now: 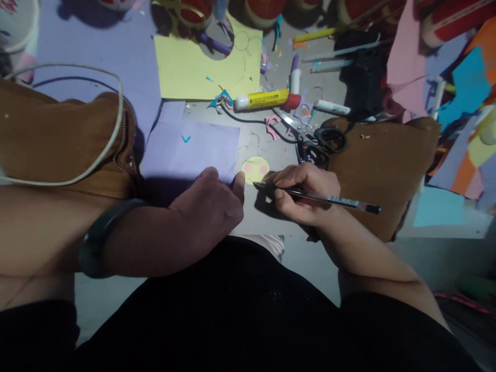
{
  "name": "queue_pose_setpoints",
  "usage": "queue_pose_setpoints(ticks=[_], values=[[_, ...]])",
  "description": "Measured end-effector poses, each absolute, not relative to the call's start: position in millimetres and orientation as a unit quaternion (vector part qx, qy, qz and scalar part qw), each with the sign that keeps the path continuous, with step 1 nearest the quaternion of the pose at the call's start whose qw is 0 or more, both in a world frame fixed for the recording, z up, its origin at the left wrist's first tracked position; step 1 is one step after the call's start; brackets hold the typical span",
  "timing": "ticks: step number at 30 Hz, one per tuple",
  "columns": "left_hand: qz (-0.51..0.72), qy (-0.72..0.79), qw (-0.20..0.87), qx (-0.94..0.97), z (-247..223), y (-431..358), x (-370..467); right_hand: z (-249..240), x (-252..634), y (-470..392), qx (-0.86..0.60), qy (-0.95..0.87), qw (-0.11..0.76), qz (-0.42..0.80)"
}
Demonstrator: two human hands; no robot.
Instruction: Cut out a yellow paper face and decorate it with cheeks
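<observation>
A small round yellow paper face (254, 166) with two pink cheeks and a thin drawn mouth lies on the grey table. My left hand (211, 204) rests beside it, a fingertip stretched to its left edge and the other fingers loosely bent, partly hidden. Between the fingers of my right hand (308, 191) is a black pen (329, 198), its tip at the lower edge of the face. Left of the face lies a purple paper sheet (194, 155) with a small blue V-shaped piece (186, 139) on it, and my left hand overlaps the sheet's lower corner.
Black-handled scissors (315, 142) and a yellow glue stick (263, 99) lie beyond the face among paper scraps. A yellow sheet (186, 67) has a round cut-out. Brown padded cloth pieces (372, 175) flank both sides. A white cable (121, 108) loops at left; colored paper (470, 77) is at right.
</observation>
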State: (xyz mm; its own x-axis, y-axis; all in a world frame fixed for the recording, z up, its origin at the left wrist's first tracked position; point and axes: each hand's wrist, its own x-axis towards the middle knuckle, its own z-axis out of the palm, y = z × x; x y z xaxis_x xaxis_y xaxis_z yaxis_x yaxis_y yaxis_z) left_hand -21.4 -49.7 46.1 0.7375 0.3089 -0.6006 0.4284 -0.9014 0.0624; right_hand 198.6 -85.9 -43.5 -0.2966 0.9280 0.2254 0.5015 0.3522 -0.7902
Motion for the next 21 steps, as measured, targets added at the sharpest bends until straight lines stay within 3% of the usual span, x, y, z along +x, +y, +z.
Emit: queue_pose_setpoints(ticks=[21], values=[[-0.251,0.216,0.07,0.941,33,-59,-28,-41,198,-84,-0.468,-0.752,0.363,0.29]])
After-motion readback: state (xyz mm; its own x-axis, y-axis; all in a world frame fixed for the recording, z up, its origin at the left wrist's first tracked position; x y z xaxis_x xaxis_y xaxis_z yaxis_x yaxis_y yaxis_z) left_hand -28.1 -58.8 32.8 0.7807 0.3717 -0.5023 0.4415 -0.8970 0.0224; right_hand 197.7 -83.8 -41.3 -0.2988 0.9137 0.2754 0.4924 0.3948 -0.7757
